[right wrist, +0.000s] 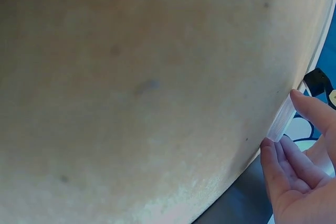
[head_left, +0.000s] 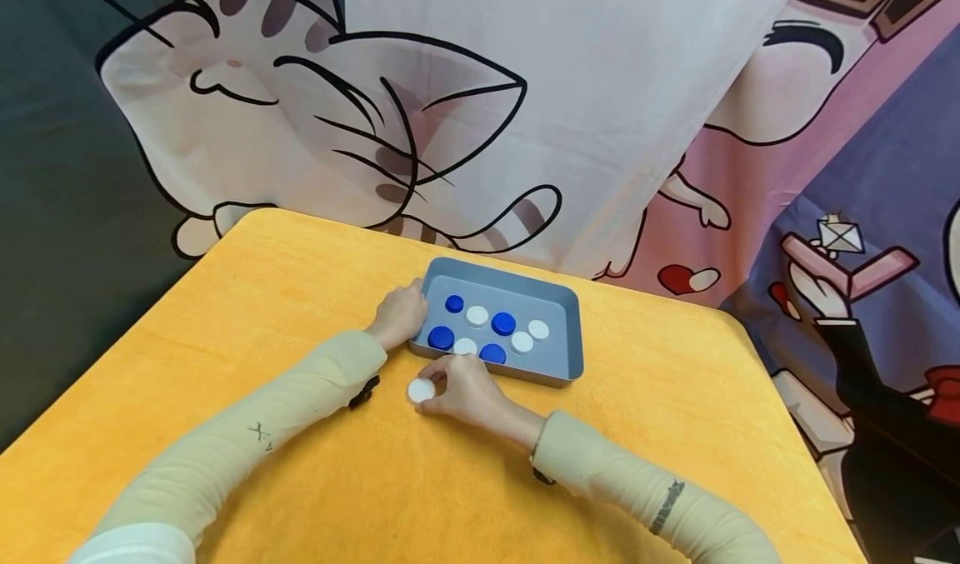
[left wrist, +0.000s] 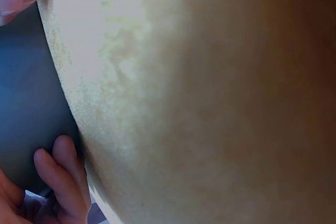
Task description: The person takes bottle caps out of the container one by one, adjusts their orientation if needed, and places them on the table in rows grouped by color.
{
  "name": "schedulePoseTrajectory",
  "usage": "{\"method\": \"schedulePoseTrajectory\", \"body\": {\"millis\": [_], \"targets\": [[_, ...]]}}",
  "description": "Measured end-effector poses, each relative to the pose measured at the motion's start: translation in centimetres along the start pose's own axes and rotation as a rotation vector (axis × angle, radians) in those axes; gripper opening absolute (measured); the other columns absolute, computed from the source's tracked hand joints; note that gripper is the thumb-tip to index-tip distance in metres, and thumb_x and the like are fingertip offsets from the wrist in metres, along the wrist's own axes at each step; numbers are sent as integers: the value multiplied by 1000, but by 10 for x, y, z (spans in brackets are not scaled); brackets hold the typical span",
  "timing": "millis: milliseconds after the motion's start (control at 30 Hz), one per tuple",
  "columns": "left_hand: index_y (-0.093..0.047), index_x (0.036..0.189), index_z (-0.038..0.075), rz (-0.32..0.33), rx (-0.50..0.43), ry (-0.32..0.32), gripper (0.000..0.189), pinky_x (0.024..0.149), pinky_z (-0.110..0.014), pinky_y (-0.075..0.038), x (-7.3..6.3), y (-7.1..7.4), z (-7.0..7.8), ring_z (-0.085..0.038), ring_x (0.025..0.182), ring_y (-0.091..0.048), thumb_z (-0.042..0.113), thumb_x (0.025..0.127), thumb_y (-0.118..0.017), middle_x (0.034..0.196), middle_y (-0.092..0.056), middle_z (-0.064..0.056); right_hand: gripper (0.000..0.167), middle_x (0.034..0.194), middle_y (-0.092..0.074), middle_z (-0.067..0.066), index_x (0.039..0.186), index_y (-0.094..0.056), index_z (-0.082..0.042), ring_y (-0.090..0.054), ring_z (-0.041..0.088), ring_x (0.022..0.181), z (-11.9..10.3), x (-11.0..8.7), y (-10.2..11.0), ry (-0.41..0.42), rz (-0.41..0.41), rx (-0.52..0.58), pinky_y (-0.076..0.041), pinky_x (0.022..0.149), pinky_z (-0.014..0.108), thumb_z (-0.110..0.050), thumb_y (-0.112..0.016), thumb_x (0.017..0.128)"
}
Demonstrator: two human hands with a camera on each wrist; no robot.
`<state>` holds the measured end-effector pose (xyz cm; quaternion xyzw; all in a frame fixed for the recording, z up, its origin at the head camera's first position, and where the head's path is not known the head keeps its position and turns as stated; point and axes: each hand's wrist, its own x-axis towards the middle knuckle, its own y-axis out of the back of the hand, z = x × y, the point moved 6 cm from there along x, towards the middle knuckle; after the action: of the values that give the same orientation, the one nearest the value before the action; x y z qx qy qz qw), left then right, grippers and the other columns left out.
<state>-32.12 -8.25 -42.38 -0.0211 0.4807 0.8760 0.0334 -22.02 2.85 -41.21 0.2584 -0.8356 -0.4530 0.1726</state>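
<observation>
A grey-blue tray (head_left: 558, 370) lies on the table with several blue and white bottle caps spread over its floor. My left hand (head_left: 399, 315) grips the tray's left wall; its curled fingers (left wrist: 64, 174) show against the tray side in the left wrist view. In front of the tray's near edge, my right hand (head_left: 467, 391) pinches a white bottle cap (head_left: 422, 390) between thumb and fingers. The right wrist view shows the ridged side of that cap (right wrist: 282, 119) between thumb and fingertips. Among the caps in the tray are a blue cap (head_left: 503, 323) and a white cap (head_left: 538, 330).
A yellow cloth covers the table (head_left: 345, 497). Behind it hangs a curtain (head_left: 600, 89) printed with a cartoon cat and figures, close to the table's back edge. Both forearms wear pale sleeves, with a dark strap (head_left: 364, 391) by the left wrist.
</observation>
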Motion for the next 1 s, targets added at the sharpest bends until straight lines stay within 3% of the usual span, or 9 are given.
{"method": "schedulePoseTrajectory", "body": {"millis": [500,767,1000], "targets": [[-49,124,-1,-1,-1,2,30,73,-41,-56,0,1,1,-30,83,-67,16,102,-38,96,-66,-21,31,87,-75,-4,92,-75,-13,-60,3,73,0,0,0,9,5,4,-44,63,13,-29,-87,69],[-49,124,-2,-2,2,-2,31,72,-41,-56,0,1,1,-31,83,-67,15,102,-38,97,-66,-22,33,89,-75,-1,96,-75,-9,-66,6,81,0,-2,6,-14,36,63,-50,71,14,-33,-83,74],[-50,124,-3,6,21,-12,31,74,-44,-56,0,2,3,-33,86,-68,15,102,-38,99,-66,-23,25,90,-75,2,95,-75,-8,-70,11,82,-2,-2,12,22,54,61,-53,73,19,-24,-81,77]]}}
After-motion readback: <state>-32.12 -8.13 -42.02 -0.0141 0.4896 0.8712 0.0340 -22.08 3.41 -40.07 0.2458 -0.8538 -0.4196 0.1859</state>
